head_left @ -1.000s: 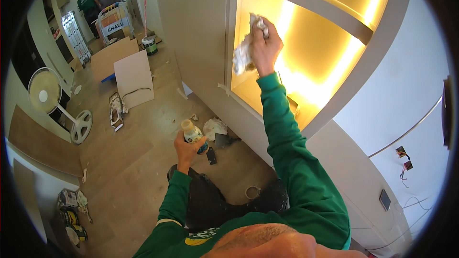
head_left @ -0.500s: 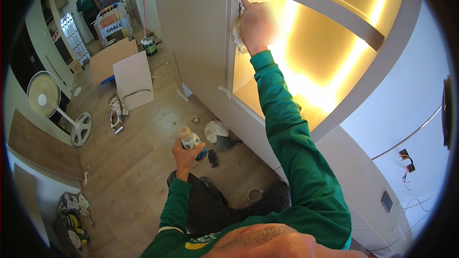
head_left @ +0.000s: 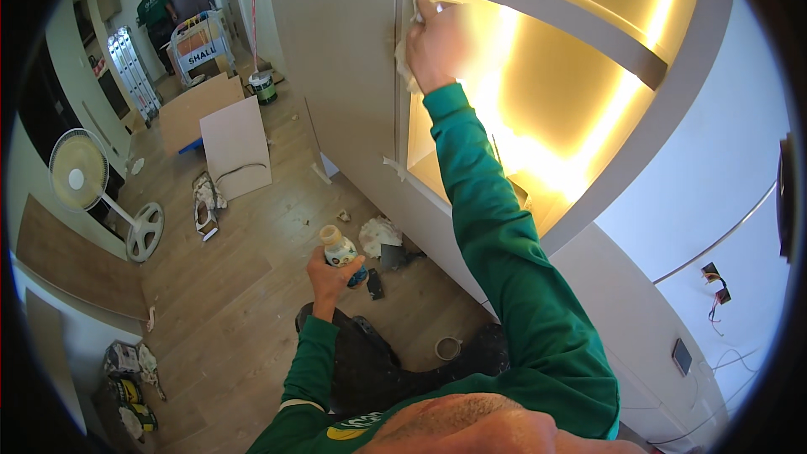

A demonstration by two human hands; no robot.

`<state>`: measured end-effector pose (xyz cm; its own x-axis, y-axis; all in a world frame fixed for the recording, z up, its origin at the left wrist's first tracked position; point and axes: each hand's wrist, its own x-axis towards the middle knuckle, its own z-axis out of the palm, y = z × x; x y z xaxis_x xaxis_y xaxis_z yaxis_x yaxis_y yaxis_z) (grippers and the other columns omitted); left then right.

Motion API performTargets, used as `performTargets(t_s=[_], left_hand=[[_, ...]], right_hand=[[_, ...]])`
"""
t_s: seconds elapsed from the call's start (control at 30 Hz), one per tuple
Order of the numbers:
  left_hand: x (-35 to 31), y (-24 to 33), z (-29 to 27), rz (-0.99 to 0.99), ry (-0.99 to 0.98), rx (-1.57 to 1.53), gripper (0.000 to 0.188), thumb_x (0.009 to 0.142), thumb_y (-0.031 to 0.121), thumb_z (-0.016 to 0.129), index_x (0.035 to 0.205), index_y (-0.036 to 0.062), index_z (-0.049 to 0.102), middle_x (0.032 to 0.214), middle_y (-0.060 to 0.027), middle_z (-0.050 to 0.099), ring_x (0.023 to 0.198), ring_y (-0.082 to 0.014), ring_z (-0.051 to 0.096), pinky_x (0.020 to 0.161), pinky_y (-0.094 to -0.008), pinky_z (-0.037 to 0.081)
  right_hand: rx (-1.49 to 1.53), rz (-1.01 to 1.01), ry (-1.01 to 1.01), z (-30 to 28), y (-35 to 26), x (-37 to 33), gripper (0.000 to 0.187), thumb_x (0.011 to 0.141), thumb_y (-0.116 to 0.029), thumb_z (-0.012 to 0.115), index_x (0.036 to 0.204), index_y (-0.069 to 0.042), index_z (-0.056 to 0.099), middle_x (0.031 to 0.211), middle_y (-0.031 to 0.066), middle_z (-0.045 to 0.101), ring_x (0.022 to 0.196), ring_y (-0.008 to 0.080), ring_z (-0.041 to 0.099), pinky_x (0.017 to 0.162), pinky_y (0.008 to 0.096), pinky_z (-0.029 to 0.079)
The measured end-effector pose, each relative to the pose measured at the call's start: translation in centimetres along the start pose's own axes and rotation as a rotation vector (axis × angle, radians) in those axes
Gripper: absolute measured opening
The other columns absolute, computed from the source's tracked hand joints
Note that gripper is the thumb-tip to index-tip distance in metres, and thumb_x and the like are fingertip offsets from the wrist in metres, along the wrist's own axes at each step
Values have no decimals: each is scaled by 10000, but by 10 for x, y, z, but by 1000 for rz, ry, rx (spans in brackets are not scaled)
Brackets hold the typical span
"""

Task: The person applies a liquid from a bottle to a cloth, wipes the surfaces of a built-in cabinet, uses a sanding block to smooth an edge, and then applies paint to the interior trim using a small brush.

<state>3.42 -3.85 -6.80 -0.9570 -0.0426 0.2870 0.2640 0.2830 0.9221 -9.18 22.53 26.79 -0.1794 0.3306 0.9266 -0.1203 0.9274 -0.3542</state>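
Observation:
My left hand (head_left: 330, 280) is wrapped round a small bottle (head_left: 338, 248) with a pale top and a blue lower part, held low over the floor. Up at the cabinet (head_left: 357, 59), my right hand (head_left: 437, 46) presses a whitish cloth (head_left: 404, 67) against the upright front edge beside the lit niche. Part of the cloth is hidden behind the fingers, and the back of that hand is blurred. Warm light strips (head_left: 614, 109) glow inside the niche, below and above a shelf (head_left: 546, 13).
Cardboard sheets (head_left: 235, 147), a rag (head_left: 380, 234) and a dark piece lie on the floor. A fan (head_left: 80, 170) stands at left, a ladder (head_left: 134, 76) behind it. A co-worker (head_left: 154, 17) is at the far door. Loose wires (head_left: 716, 286) hang from the right wall.
My right hand has slid slightly left with the cloth, from the niche's inner side onto the upright edge. My left hand still holds the bottle, nearly unmoved.

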Motion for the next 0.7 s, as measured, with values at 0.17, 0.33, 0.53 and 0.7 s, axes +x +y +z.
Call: performTargets(t_s=[0.17, 0.33, 0.53, 0.7], left_hand=[[-3, 12, -6, -18, -25, 10, 536, 630, 266, 924, 990, -28, 657, 917, -126, 720, 817, -194, 693, 743, -352, 557], [-4, 16, -6, -15, -24, 12, 529, 638, 240, 918, 1009, -38, 663, 927, -120, 720, 825, -181, 688, 756, -340, 552], [-6, 28, -8, -48, -43, -30, 549, 632, 250, 922, 1011, -40, 650, 917, -125, 719, 823, -181, 687, 751, -342, 551], [-7, 26, -8, -43, -19, -24, 551, 622, 315, 926, 958, -26, 654, 874, -143, 716, 771, -208, 695, 705, -359, 553]], right_hand=[[19, 69, -66, -1, 4, -21, 454, 768, -96, 661, 1203, -215, 718, 1058, 114, 605, 868, 308, 641, 696, 423, 528], [19, 44, -19, -4, -10, 14, 444, 783, -97, 637, 1204, -214, 717, 1093, 132, 620, 885, 319, 651, 706, 430, 530], [-27, 124, -210, -7, 21, -74, 498, 778, -83, 628, 1243, -251, 690, 1129, 104, 626, 868, 326, 663, 700, 436, 531], [-35, 203, -386, -19, 52, -153, 457, 794, -60, 618, 1198, -248, 719, 1114, 77, 636, 859, 319, 668, 711, 427, 530]])
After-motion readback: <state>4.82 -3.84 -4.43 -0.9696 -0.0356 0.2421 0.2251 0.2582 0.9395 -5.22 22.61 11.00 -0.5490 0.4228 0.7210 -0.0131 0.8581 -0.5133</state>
